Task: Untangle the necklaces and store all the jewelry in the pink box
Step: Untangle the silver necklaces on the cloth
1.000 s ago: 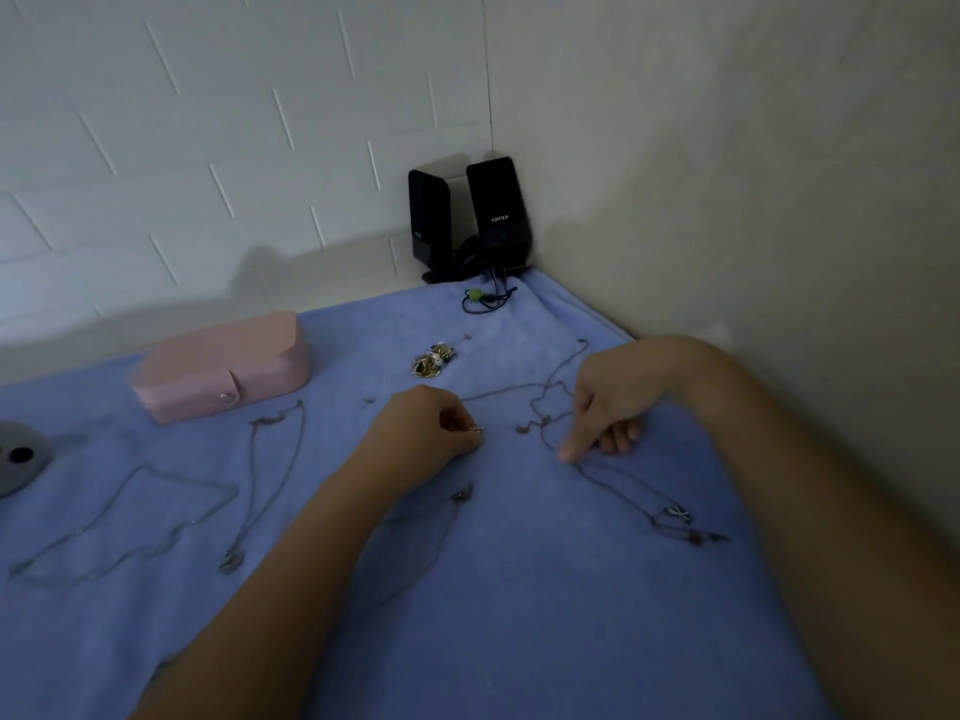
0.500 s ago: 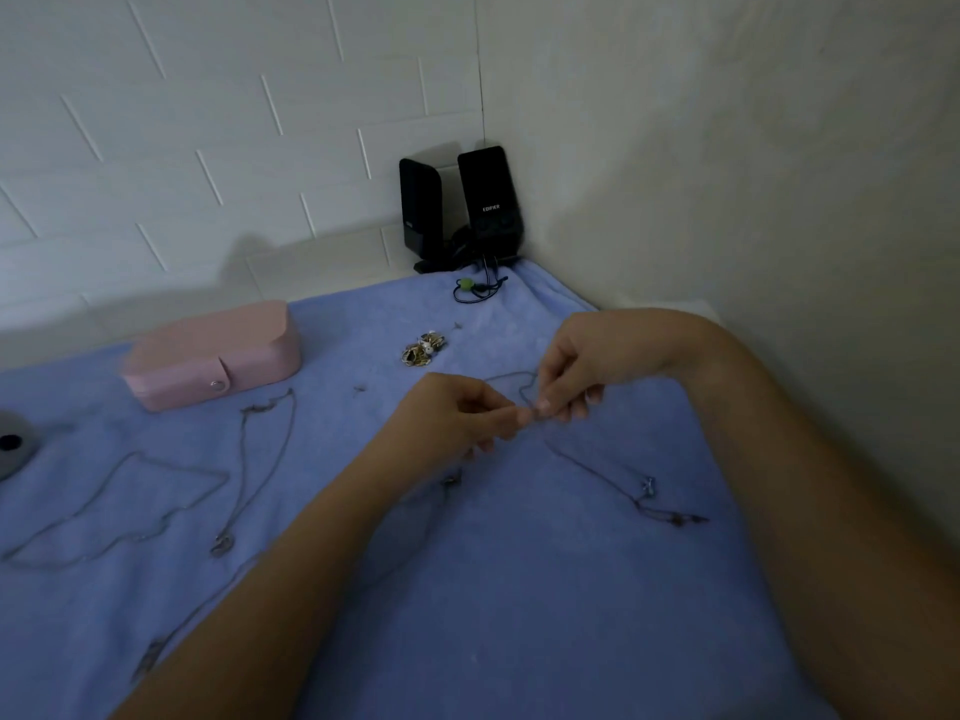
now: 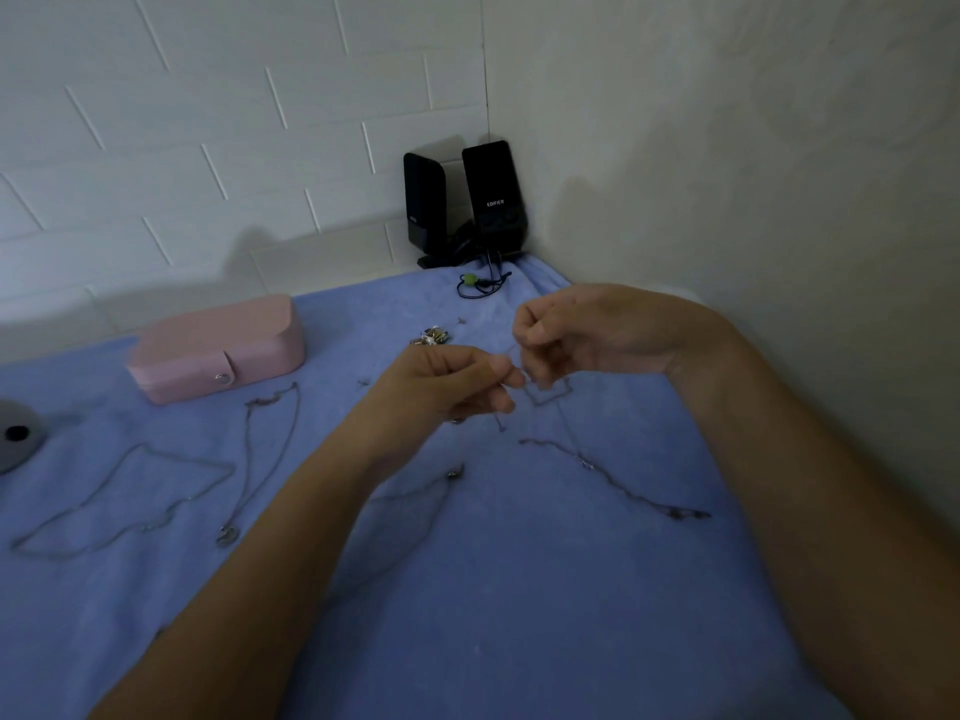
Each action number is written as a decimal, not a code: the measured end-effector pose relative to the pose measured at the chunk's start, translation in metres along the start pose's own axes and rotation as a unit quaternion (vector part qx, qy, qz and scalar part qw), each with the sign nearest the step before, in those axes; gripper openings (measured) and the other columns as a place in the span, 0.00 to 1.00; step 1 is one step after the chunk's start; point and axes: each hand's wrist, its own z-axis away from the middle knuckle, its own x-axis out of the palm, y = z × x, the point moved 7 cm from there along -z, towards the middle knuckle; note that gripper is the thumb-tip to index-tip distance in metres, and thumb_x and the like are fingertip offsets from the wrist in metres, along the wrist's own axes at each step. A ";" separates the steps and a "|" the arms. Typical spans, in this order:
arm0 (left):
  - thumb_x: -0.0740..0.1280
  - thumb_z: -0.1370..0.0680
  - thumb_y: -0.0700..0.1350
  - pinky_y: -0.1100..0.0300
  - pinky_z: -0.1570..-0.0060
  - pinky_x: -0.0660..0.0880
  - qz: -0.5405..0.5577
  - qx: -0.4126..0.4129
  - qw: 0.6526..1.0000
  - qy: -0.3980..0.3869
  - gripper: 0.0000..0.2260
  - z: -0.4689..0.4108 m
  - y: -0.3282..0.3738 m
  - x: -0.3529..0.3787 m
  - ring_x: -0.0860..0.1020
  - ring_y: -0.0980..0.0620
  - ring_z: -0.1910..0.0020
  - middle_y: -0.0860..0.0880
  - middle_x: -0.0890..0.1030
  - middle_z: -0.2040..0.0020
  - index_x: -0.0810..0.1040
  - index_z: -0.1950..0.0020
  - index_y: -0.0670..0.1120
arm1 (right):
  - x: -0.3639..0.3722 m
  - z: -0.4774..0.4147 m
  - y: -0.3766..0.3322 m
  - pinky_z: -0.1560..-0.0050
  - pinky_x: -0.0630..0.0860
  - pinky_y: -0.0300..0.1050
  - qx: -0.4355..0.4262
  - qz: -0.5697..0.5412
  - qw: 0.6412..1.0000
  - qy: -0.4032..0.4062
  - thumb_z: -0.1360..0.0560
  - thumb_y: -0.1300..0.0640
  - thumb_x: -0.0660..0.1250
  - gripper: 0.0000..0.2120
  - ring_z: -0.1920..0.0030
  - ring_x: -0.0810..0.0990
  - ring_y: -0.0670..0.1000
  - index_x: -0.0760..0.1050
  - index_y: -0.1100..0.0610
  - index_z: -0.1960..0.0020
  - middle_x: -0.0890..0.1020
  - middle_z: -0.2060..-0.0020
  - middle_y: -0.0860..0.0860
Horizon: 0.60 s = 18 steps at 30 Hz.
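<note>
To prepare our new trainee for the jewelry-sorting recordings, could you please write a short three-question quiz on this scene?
1. True or false: the pink box lies open on the blue cloth.
2. What do the left hand and the right hand pinch between them? A: a thin chain. B: a ring. C: a bracelet.
3. Name what stands in the corner of the walls, behind the cloth.

Key:
1. False; the box is closed and its flap is snapped down.
2. A.
3. Two black speakers.
</note>
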 end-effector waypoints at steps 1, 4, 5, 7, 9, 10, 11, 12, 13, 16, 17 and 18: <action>0.66 0.29 0.49 0.59 0.56 0.73 0.004 -0.007 1.000 -0.005 0.10 0.001 0.001 -0.004 0.79 0.55 0.67 0.51 0.79 0.71 0.84 0.60 0.45 | 0.002 0.001 0.000 0.60 0.76 0.40 0.005 -0.001 1.000 -0.016 0.25 0.59 0.59 0.05 0.67 0.77 0.48 0.70 0.59 0.58 0.78 0.69 0.52; 0.67 0.31 0.48 0.61 0.58 0.79 0.017 -0.040 0.999 -0.030 0.09 0.003 0.000 -0.021 0.74 0.56 0.72 0.52 0.69 0.76 0.85 0.63 0.46 | 0.020 0.007 0.003 0.63 0.75 0.40 0.027 0.045 0.992 -0.113 0.24 0.62 0.59 0.04 0.71 0.76 0.46 0.71 0.60 0.56 0.78 0.72 0.50; 0.67 0.32 0.48 0.62 0.61 0.78 0.014 -0.052 0.998 -0.038 0.09 0.004 -0.001 -0.028 0.72 0.57 0.74 0.52 0.68 0.76 0.85 0.64 0.46 | 0.027 0.008 0.004 0.62 0.75 0.40 0.033 0.057 0.987 -0.150 0.24 0.63 0.59 0.03 0.71 0.77 0.46 0.71 0.61 0.56 0.78 0.72 0.50; 0.71 0.34 0.50 0.63 0.63 0.77 0.003 -0.081 0.995 -0.059 0.09 0.006 -0.007 -0.043 0.71 0.57 0.74 0.52 0.67 0.76 0.85 0.64 0.45 | 0.037 0.009 0.005 0.61 0.77 0.41 0.045 0.070 0.977 -0.197 0.24 0.66 0.59 0.04 0.69 0.78 0.47 0.72 0.61 0.55 0.80 0.70 0.51; 0.79 0.40 0.56 0.65 0.64 0.76 0.003 -0.108 0.990 -0.092 0.18 0.008 -0.015 -0.055 0.71 0.57 0.74 0.52 0.67 0.75 0.86 0.61 0.44 | 0.043 0.008 0.008 0.63 0.78 0.41 0.060 0.085 0.971 -0.217 0.24 0.67 0.61 0.05 0.69 0.80 0.48 0.74 0.61 0.56 0.81 0.68 0.51; 0.80 0.44 0.59 0.65 0.64 0.76 0.001 -0.119 0.987 -0.106 0.22 0.009 -0.019 -0.061 0.72 0.57 0.73 0.52 0.68 0.75 0.86 0.60 0.43 | 0.046 0.006 0.008 0.63 0.79 0.40 0.066 0.094 0.967 -0.225 0.25 0.67 0.62 0.05 0.69 0.80 0.48 0.74 0.60 0.56 0.82 0.67 0.51; 0.81 0.46 0.60 0.64 0.63 0.77 -0.005 -0.125 0.985 -0.118 0.25 0.010 -0.022 -0.065 0.74 0.57 0.72 0.51 0.70 0.74 0.86 0.58 0.43 | 0.049 0.006 0.010 0.64 0.79 0.40 0.070 0.105 0.964 -0.235 0.25 0.67 0.62 0.05 0.69 0.80 0.47 0.75 0.60 0.56 0.82 0.66 0.51; 0.81 0.47 0.60 0.64 0.63 0.78 -0.016 -0.128 0.983 -0.129 0.27 0.012 -0.024 -0.069 0.76 0.56 0.72 0.51 0.73 0.73 0.86 0.58 0.43 | 0.053 0.005 0.011 0.64 0.79 0.39 0.074 0.114 0.959 -0.247 0.25 0.67 0.63 0.05 0.68 0.81 0.47 0.75 0.61 0.56 0.83 0.66 0.51; 0.82 0.48 0.60 0.63 0.62 0.78 -0.030 -0.130 0.982 -0.134 0.27 0.013 -0.025 -0.073 0.78 0.56 0.71 0.51 0.76 0.72 0.86 0.58 0.43 | 0.058 0.004 0.012 0.64 0.79 0.39 0.080 0.118 0.956 -0.258 0.25 0.68 0.63 0.05 0.68 0.81 0.47 0.75 0.61 0.56 0.83 0.65 0.51; 0.84 0.52 0.57 0.64 0.63 0.79 -0.033 -0.138 0.983 -0.118 0.28 0.018 -0.026 -0.088 0.83 0.54 0.67 0.47 0.83 0.66 0.86 0.58 0.43 | 0.072 0.000 0.014 0.61 0.79 0.39 0.086 0.113 0.950 -0.277 0.24 0.70 0.62 0.08 0.63 0.83 0.48 0.77 0.59 0.55 0.84 0.62 0.51; 0.84 0.52 0.55 0.64 0.63 0.80 -0.018 -0.133 0.984 -0.116 0.28 0.020 -0.025 -0.093 0.83 0.53 0.65 0.45 0.85 0.63 0.86 0.58 0.43 | 0.077 0.000 0.014 0.58 0.79 0.39 0.080 0.119 0.947 -0.287 0.23 0.70 0.61 0.09 0.59 0.84 0.49 0.78 0.59 0.53 0.84 0.58 0.52; 0.84 0.50 0.54 0.64 0.61 0.80 -0.002 -0.125 0.985 -0.118 0.27 0.022 -0.023 -0.097 0.84 0.52 0.62 0.44 0.85 0.59 0.86 0.56 0.43 | 0.081 -0.001 0.013 0.53 0.79 0.40 0.073 0.131 0.944 -0.294 0.23 0.69 0.61 0.09 0.55 0.84 0.50 0.78 0.60 0.50 0.84 0.54 0.52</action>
